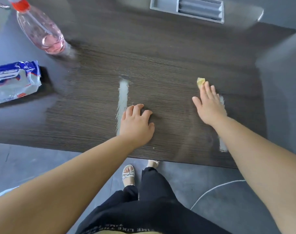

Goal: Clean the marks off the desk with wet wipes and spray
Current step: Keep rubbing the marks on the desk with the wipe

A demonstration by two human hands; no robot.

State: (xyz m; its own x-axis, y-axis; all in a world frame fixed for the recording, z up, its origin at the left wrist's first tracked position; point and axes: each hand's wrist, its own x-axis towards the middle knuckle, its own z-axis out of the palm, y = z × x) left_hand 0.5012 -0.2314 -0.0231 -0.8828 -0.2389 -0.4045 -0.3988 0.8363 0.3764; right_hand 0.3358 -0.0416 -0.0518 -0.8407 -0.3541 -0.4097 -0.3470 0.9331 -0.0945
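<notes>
The dark wood-grain desk (160, 56) carries a long whitish mark (122, 100) near its middle and a second whitish streak (222, 144) at the right, partly hidden by my right forearm. My left hand (137, 124) rests flat on the desk beside the middle mark, fingers spread and holding nothing. My right hand (209, 105) presses a crumpled yellowish wipe (200, 81) onto the desk, the wipe showing past my fingertips. A clear spray bottle (40, 29) with pink liquid and a red top stands at the far left. A blue and white wet wipes pack (12, 82) lies in front of the bottle.
A grey tray (187, 7) sits at the far edge of the desk. A grey panel (282, 81) borders the desk on the right. My legs and sandalled feet (128, 173) stand on the grey floor below the near edge, with a white cable (211, 190) to the right.
</notes>
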